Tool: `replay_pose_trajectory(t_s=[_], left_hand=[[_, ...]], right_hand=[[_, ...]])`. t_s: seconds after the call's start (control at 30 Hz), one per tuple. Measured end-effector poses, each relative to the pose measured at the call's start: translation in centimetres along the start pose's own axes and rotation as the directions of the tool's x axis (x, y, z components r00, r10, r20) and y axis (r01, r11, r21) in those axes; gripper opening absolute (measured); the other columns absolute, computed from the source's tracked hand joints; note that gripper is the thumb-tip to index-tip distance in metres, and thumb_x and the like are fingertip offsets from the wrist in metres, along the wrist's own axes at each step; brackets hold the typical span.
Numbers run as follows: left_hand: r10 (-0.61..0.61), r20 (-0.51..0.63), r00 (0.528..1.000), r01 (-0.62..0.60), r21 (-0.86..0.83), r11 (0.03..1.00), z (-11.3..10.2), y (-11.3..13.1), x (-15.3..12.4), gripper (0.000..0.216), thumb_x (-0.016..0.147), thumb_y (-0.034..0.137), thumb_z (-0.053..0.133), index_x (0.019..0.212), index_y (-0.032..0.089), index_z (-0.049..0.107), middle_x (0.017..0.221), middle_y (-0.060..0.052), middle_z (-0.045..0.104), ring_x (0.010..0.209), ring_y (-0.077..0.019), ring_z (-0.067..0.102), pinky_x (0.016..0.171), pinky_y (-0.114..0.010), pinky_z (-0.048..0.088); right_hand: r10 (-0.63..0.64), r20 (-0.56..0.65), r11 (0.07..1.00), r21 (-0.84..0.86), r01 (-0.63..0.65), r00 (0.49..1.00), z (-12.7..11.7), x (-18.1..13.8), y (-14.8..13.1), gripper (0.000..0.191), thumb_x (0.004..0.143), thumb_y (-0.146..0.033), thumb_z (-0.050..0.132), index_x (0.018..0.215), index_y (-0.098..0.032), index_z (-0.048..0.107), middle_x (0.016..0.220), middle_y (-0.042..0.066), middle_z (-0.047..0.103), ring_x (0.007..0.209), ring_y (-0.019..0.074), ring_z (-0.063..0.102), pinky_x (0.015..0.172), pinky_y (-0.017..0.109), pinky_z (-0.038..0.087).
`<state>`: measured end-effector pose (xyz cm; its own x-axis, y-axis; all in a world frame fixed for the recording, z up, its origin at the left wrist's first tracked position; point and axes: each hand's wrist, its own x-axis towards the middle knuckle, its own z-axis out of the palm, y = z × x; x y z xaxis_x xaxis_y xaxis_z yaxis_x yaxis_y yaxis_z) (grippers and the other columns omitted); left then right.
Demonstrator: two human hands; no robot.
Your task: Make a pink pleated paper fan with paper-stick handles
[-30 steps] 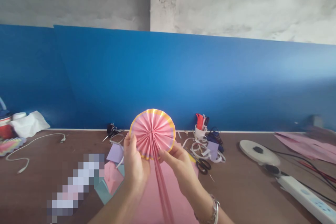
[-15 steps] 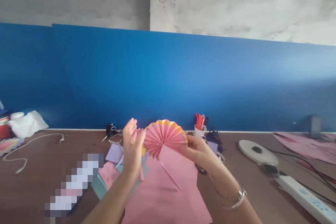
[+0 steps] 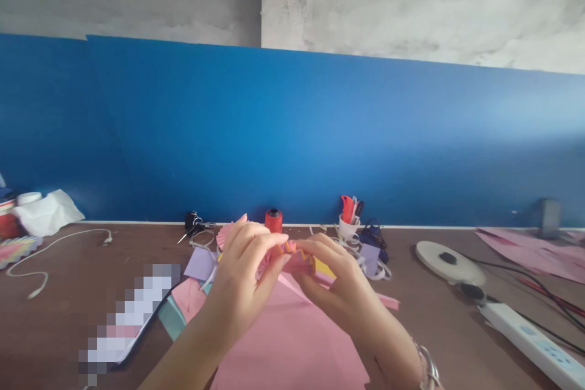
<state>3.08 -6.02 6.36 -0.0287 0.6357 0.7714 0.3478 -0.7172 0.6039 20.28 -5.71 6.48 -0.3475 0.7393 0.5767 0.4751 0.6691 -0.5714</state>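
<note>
A pleated pink paper fan (image 3: pixel 297 258) with a yellow edge is folded up between both hands, just above the brown table (image 3: pixel 439 329). My left hand (image 3: pixel 244 280) pinches its left side with curled fingers. My right hand (image 3: pixel 336 283) grips its right side; a bracelet shows on that wrist. Pink strips trail from the fan down to a large pink paper sheet (image 3: pixel 287 347) lying under my hands.
Behind my hands stand a red thread spool (image 3: pixel 273 220), a white cup of pens (image 3: pixel 350 219) and black scissors (image 3: pixel 194 225). Purple paper (image 3: pixel 201 264), white paper curls, a white cable (image 3: pixel 46 256), a white round lamp base (image 3: pixel 445 262) and a power strip (image 3: pixel 532 338) lie around. A blue board backs the table.
The fan was spread into a full disc a second ago, then half closed. Now both hands have lowered and squeezed it into a small bundle, uncovering the red spool behind.
</note>
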Motion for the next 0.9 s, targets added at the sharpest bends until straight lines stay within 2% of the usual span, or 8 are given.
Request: replay_pose_trajectory(t_s=[0.1,0.17,0.27,0.4,0.6,0.73,0.83,0.9], left_hand=[[-0.274,-0.075,0.959,0.235,-0.331,0.914,0.1,0.2,0.4,0.019,0.056,0.010,0.079,0.067,0.022,0.070,0.073,-0.004,0.062,0.080,-0.0209,0.058,0.105,-0.042,0.032],[-0.370,-0.095,0.924,0.297,-0.432,0.852,0.0,0.3,0.8,0.019,0.053,0.008,0.080,0.058,0.021,0.066,0.068,-0.003,0.060,0.078,-0.0205,0.056,0.098,-0.037,0.039],[-0.432,-0.125,0.893,0.333,-0.463,0.821,-0.3,0.5,1.3,0.018,0.058,0.016,0.078,0.055,0.021,0.061,0.072,-0.004,0.062,0.080,-0.0211,0.057,0.079,-0.030,0.046],[-0.489,-0.077,0.869,0.397,-0.482,0.781,-0.4,0.4,1.5,0.019,0.064,0.028,0.075,0.062,0.019,0.058,0.077,-0.004,0.064,0.071,-0.0171,0.057,0.059,-0.023,0.043],[-0.551,0.006,0.835,0.478,-0.504,0.719,0.0,-0.5,1.3,0.024,0.066,0.034,0.073,0.065,0.019,0.054,0.071,-0.001,0.060,0.061,-0.0119,0.053,0.054,-0.022,0.040],[-0.579,-0.020,0.815,0.493,-0.502,0.711,-0.3,-1.4,1.4,0.023,0.069,0.036,0.071,0.069,0.019,0.055,0.065,0.001,0.057,0.059,-0.0112,0.052,0.055,-0.021,0.040],[-0.626,-0.017,0.779,0.501,-0.582,0.640,-0.7,-2.1,1.7,0.025,0.068,0.037,0.072,0.070,0.019,0.054,0.064,0.003,0.057,0.058,-0.0109,0.053,0.056,-0.021,0.041],[-0.648,0.002,0.762,0.510,-0.619,0.597,-1.1,-2.4,1.9,0.027,0.067,0.038,0.073,0.071,0.019,0.054,0.064,0.003,0.058,0.057,-0.0113,0.054,0.055,-0.022,0.041]], right_hand=[[-0.028,-0.083,1.000,0.005,0.028,0.996,0.1,0.1,0.3,0.013,0.084,-0.022,0.054,0.088,-0.024,0.066,0.081,0.003,0.058,0.075,0.0167,0.054,0.070,0.030,0.044],[-0.016,-0.153,0.999,0.030,0.021,0.988,0.1,0.2,0.7,0.015,0.087,-0.024,0.051,0.082,-0.022,0.066,0.082,0.005,0.059,0.077,0.0183,0.054,0.069,0.031,0.044],[0.054,-0.206,0.992,0.125,-0.029,0.977,-0.4,0.3,1.3,0.017,0.087,-0.027,0.052,0.078,-0.021,0.065,0.082,0.006,0.060,0.077,0.0184,0.055,0.066,0.029,0.043],[0.118,-0.192,0.976,0.204,-0.078,0.974,-1.1,0.6,1.7,0.022,0.085,-0.033,0.055,0.072,-0.020,0.066,0.078,0.005,0.061,0.076,0.0185,0.055,0.066,0.029,0.042],[0.182,-0.171,0.968,0.205,-0.146,0.968,-1.4,0.7,2.2,0.024,0.084,-0.038,0.055,0.077,-0.020,0.068,0.081,0.005,0.064,0.076,0.0184,0.056,0.067,0.029,0.043],[0.197,-0.138,0.978,0.097,-0.185,0.971,-1.0,0.6,2.6,0.030,0.082,-0.037,0.058,0.109,-0.024,0.061,0.098,0.005,0.064,0.084,0.0197,0.058,0.070,0.030,0.046],[0.069,-0.113,0.981,-0.175,-0.088,0.991,-0.7,0.7,2.9,0.042,0.077,-0.037,0.064,0.116,-0.025,0.055,0.100,0.006,0.063,0.093,0.0238,0.056,0.084,0.040,0.042],[-0.025,-0.077,0.937,-0.350,-0.004,0.997,-0.4,0.7,3.1,0.045,0.074,-0.039,0.065,0.115,-0.023,0.053,0.097,0.007,0.062,0.094,0.0259,0.054,0.090,0.045,0.036]])
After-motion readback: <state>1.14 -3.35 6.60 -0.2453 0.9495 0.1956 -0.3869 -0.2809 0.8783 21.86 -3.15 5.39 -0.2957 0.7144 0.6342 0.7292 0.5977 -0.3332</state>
